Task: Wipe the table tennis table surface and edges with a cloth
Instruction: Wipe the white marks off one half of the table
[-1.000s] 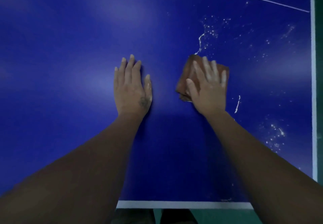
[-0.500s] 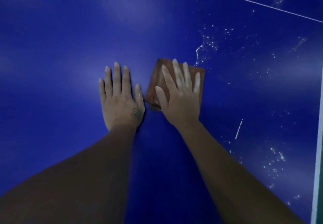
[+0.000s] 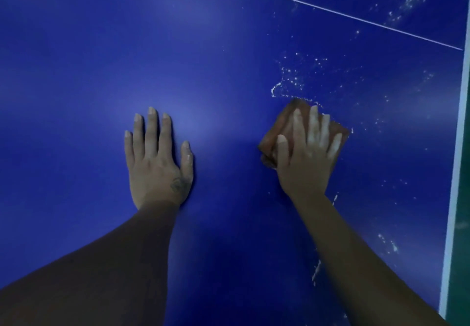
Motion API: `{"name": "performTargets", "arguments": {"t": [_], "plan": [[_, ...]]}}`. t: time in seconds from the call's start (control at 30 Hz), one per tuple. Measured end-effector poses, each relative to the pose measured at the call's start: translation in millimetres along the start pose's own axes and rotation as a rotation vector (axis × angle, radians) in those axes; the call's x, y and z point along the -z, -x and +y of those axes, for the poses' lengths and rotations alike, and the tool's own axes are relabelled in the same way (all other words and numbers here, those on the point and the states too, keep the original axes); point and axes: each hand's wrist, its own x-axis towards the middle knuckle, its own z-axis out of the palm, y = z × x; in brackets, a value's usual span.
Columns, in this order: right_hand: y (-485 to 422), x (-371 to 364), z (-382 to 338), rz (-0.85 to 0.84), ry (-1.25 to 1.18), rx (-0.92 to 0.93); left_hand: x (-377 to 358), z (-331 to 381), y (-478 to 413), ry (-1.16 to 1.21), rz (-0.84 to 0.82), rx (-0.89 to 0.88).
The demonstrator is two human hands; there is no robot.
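In the head view, the right hand (image 3: 309, 157) lies flat on the brown cloth (image 3: 282, 128), its fingers straight and a little spread, and presses it on the blue table (image 3: 203, 46). Half a second ago the cloth was just beside the left hand (image 3: 157, 163). Now it is well apart from it, more to the right of the frame, and its upper edge touches the lowest of the white specks (image 3: 292, 77). One second ago it was at nearly this same place, so I judge that the hand makes strokes from side to side. The left hand is in the same pose, flat on the table with fingers spread, holding nothing. It seems to serve only as a support.

For the task this means the wiping of the surface is in progress. The left part of the table looks clean, but specks remain at the upper right and along the white side line (image 3: 456, 173), so much is not yet done.

Most of the cloth is hidden under the hand. A white streak (image 3: 316, 272) is partly behind the right forearm. I cannot tell if the specks are dust or drops. The near edge of the table is outside the frame.
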Motion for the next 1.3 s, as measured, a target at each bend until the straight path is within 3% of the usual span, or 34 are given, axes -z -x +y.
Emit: {"name": "performTargets", "arguments": {"t": [0.2,0.33,0.63,0.73,0.93,1.03,1.3], "plan": [[-29,-10,-104,0.041,-0.080,0.346,-2,-1,-1,0.017,0.028,-0.013],[-67,-9,-101,0.019,-0.105,0.429,-2,-1,0,0.021,0.032,-0.015],[-83,6,13,-0.043,-0.052,0.056,0,4,-1,0.014,0.008,0.006],[-76,3,-12,-0.028,-0.019,0.076,1,3,-1,0.016,0.008,0.012],[-110,-5,-107,0.014,-0.077,0.373,0,1,-2,0.022,0.014,-0.005],[-140,-5,-121,-0.007,-0.102,0.416,-2,-1,-2,0.010,0.022,-0.017],[-167,7,-18,-0.052,-0.055,0.091,-3,-1,-3,0.031,0.031,-0.009]]}}
